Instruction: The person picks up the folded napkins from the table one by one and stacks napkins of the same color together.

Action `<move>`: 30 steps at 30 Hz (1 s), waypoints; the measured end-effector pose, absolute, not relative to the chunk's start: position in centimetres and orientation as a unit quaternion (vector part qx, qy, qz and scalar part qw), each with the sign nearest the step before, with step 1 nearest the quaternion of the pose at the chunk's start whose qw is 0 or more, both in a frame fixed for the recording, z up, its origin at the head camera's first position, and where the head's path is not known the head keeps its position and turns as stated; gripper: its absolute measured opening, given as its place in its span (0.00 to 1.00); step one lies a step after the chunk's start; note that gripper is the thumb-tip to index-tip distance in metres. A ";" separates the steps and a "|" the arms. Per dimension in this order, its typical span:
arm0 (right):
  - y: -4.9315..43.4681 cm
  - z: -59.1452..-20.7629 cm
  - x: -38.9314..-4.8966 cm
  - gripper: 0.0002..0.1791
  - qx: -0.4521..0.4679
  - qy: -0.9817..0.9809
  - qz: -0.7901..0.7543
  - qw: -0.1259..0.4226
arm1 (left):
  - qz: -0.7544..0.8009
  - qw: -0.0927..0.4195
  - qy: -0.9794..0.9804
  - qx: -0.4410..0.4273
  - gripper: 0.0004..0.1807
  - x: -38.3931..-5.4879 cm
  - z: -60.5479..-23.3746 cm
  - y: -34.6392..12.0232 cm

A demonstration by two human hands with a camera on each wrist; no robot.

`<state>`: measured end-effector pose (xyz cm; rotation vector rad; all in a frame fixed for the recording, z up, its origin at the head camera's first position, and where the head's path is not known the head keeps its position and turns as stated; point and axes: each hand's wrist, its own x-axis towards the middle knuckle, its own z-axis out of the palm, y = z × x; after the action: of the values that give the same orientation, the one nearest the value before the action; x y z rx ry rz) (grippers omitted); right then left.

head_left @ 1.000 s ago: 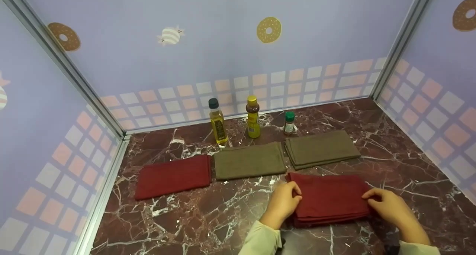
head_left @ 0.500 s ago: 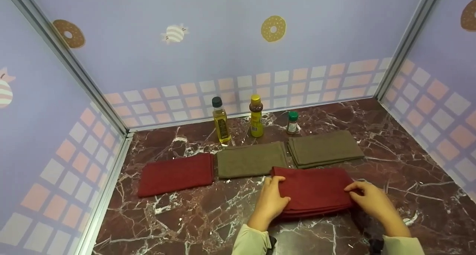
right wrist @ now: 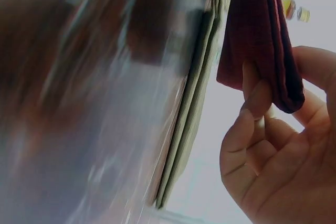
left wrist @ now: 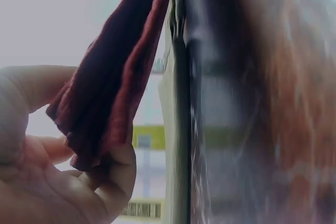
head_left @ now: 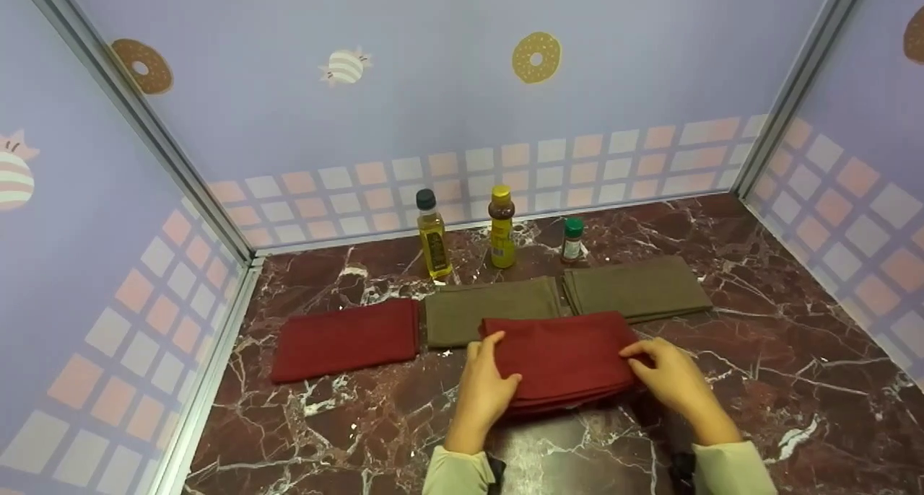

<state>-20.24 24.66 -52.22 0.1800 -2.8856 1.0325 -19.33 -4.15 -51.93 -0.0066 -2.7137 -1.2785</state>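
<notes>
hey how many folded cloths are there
4: held red cloth between left hand and right hand; lying flat, far-left red cloth, middle olive cloth, far-right olive cloth. More may hide underneath.

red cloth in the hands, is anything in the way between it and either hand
Nothing visible. The left hand and right hand directly grip opposite ends of the held red cloth. The left olive cloth and right olive cloth lie beyond it, not between it and the hands.
</notes>
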 end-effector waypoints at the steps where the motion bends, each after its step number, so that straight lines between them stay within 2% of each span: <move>1: 24.2 -52.2 -20.4 0.09 0.061 -0.939 0.337 0.040 | -0.428 0.072 -0.901 0.002 0.39 -19.4 -52.0 -4.6; 12: 19.2 -52.4 -21.9 0.08 0.087 -0.934 0.342 0.061 | -0.432 0.129 -0.892 0.017 0.41 -19.4 -52.3 -9.5; 23: 14.2 -53.2 -22.6 0.09 0.119 -0.924 0.357 0.067 | -0.424 0.126 -0.895 0.054 0.41 -19.1 -52.3 -14.6; 26: 13.0 -53.3 -22.7 0.09 0.130 -0.920 0.363 0.072 | -0.416 0.132 -0.897 0.067 0.38 -19.1 -52.2 -15.8; 30: 11.5 -53.4 -22.9 0.10 0.143 -0.916 0.365 0.082 | -0.401 0.151 -0.900 0.077 0.27 -19.0 -52.2 -17.1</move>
<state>-22.91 11.54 -53.43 0.4266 -2.7376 1.0911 -19.02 -17.07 -52.19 0.2197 -2.5855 -1.1505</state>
